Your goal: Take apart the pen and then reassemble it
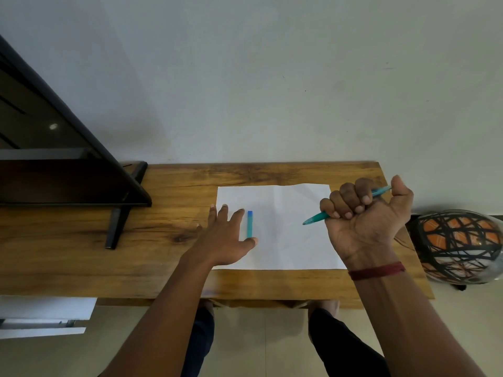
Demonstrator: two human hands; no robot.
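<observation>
A teal pen body [317, 218] runs through my right hand [366, 217], which is closed in a fist around it, tip pointing left above the paper. The pen's teal cap [249, 224], with a blue end, lies upright on the white sheet of paper [283, 240]. My left hand [226, 238] rests flat on the sheet's left edge, fingers spread. Its thumb tip is close to the cap's near end and its index finger lies just left of the cap, not gripping it.
The paper lies on a wooden table [163, 227] set against a pale wall. A black monitor on a stand [54, 159] fills the left side. An orange and black helmet [460, 246] sits beyond the table's right edge. My legs show under the table.
</observation>
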